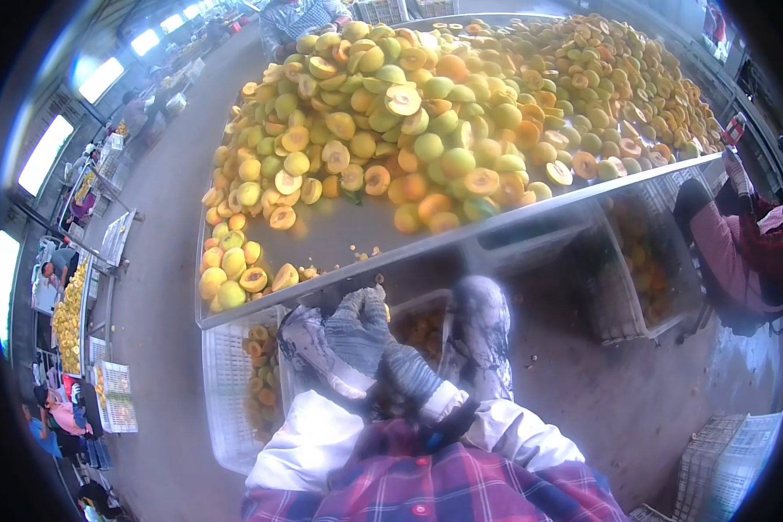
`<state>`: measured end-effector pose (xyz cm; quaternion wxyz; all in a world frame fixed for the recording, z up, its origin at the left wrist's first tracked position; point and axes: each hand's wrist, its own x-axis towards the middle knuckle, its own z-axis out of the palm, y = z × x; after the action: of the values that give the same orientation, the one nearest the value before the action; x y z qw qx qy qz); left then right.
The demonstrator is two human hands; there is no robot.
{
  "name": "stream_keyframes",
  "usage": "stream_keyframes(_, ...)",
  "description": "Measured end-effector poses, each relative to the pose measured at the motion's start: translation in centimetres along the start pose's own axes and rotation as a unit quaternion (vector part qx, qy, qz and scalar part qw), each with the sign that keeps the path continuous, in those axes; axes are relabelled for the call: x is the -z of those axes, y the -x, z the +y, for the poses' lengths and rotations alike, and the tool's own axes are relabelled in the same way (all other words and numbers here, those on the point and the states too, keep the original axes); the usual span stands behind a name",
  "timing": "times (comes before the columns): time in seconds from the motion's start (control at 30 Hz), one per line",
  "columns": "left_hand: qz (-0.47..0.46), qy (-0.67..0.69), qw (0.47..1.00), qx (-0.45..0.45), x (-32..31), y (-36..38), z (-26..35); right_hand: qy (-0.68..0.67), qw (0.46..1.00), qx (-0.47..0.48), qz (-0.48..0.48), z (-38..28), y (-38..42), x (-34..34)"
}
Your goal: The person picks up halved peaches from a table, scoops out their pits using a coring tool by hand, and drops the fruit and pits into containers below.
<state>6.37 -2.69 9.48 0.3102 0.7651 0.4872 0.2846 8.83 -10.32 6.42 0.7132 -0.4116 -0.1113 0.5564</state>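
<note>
My left hand (357, 329), in a grey knitted glove, is between my knees just below the near edge of the metal table (426, 252). Its fingers are curled, and what they hold, if anything, is hidden. My right hand (413, 374), also gloved, with a pale cuff, lies close against it, nearer my body, fingers bent inward. Whatever is in it cannot be made out. Above both hands, halved and whole yellow-orange stone fruit (357, 113), like peaches or apricots, are heaped on the table. A few halves (253, 278) lie at the near left corner, with small scraps beside them.
White plastic crates of fruit stand under the table, one (235, 391) by my left leg and another (622, 287) to the right. A person (744, 235) sits at right; another (300, 17) is across the table. Stacked crates (726, 461) stand lower right. Other workers and tables line the left.
</note>
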Motion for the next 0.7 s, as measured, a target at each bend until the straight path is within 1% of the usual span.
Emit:
stream_keyframes(0.03, -0.013, -0.026, 0.998, -0.055, 0.4, 0.1, -0.1, -0.167, 0.98, -0.097, 0.053, -2.3, 1.0, -1.6)
stream_keyframes(0.07, -0.026, -0.054, 0.992, -0.109, 0.9, 0.1, -0.3, -0.166, 0.98, -0.1, 0.052, -1.6, 0.9, -1.3)
stream_keyframes(0.1, -0.1, 0.018, 0.995, -0.022, 1.1, -0.3, -0.2, -0.063, 0.996, -0.059, 0.035, -0.3, 0.4, -0.4)
stream_keyframes(0.13, -0.102, 0.017, 0.994, -0.024, 0.9, -1.1, -1.7, 0.042, 0.999, -0.013, 0.018, 1.4, -0.4, 1.0)
stream_keyframes(0.17, -0.118, -0.022, 0.987, -0.11, 0.2, -2.1, -4.3, 0.148, 0.988, 0.03, 0.002, 3.2, -1.0, 2.6)
stream_keyframes(0.2, -0.132, -0.06, 0.97, -0.195, -0.2, -2.6, -5.6, 0.254, 0.964, 0.073, -0.014, 4.9, -1.7, 4.1)
stream_keyframes(0.23, -0.161, -0.022, 0.97, -0.181, 1.2, -1.8, -3.1, 0.356, 0.926, 0.12, -0.029, 5.9, -2.5, 5.2)
stream_keyframes(0.27, -0.16, -0.02, 0.97, -0.182, 1.1, -1.9, -3.3, 0.358, 0.925, 0.121, -0.029, 7.1, -3.1, 6.2)
stream_keyframes(0.3, -0.145, -0.049, 0.966, -0.21, 1.0, -2.0, -3.9, 0.421, 0.875, 0.236, -0.03, 8.4, -3.5, 7.1)
stream_keyframes(0.33, -0.129, -0.08, 0.96, -0.236, 0.6, -2.0, -4.6, 0.474, 0.809, 0.346, -0.032, 8.5, -3.4, 7.1)
stream_keyframes(0.37, -0.128, -0.08, 0.96, -0.235, -1.5, -1.7, -5.7, 0.475, 0.809, 0.345, -0.034, 8.6, -3.2, 7.1)
stream_keyframes(0.4, 0.028, 0.239, 0.953, -0.185, -5.0, -1.1, -6.8, 0.434, 0.86, 0.269, -0.015, 7.4, -2.6, 6.1)
stream_keyframes(0.43, 0.179, 0.527, 0.823, -0.113, -6.8, -0.8, -7.3, 0.389, 0.902, 0.19, 0.004, 6.3, -2.0, 5.3)
stream_keyframes(0.47, 0.18, 0.529, 0.822, -0.114, -5.6, -0.5, -6.8, 0.39, 0.901, 0.191, 0.003, 5.5, -1.3, 4.8)
stream_keyframes(0.5, 0.055, 0.437, 0.897, -0.041, -3.7, -0.4, -6.5, 0.529, 0.813, 0.243, 0.032, 4.6, -0.8, 4.4)
stream_keyframes(0.53, -0.072, 0.331, 0.94, 0.031, -2.4, -0.7, -6.2, 0.651, 0.699, 0.289, 0.061, 3.9, -0.8, 4.3)
stream_keyframes(0.57, -0.126, 0.511, 0.809, 0.261, -2.2, -1.3, -6.6, 0.702, 0.663, 0.25, 0.073, 4.6, -1.3, 4.5)
stream_keyframes(0.6, -0.125, 0.514, 0.809, 0.258, -2.3, -1.6, -6.6, 0.703, 0.661, 0.253, 0.073, 4.7, -1.6, 4.5)
stream_keyframes(0.63, -0.132, 0.581, 0.743, 0.304, -2.4, -1.6, -6.7, 0.554, 0.798, 0.224, 0.078, 4.8, -1.7, 4.4)
stream_keyframes(0.67, -0.135, 0.643, 0.669, 0.348, -2.2, -1.3, -7.0, 0.383, 0.902, 0.182, 0.077, 4.1, -1.3, 3.7)
stream_keyframes(0.7, -0.129, 0.653, 0.664, 0.341, -1.9, -1.2, -6.8, 0.235, 0.967, 0.057, 0.08, 1.2, -0.5, 2.4)
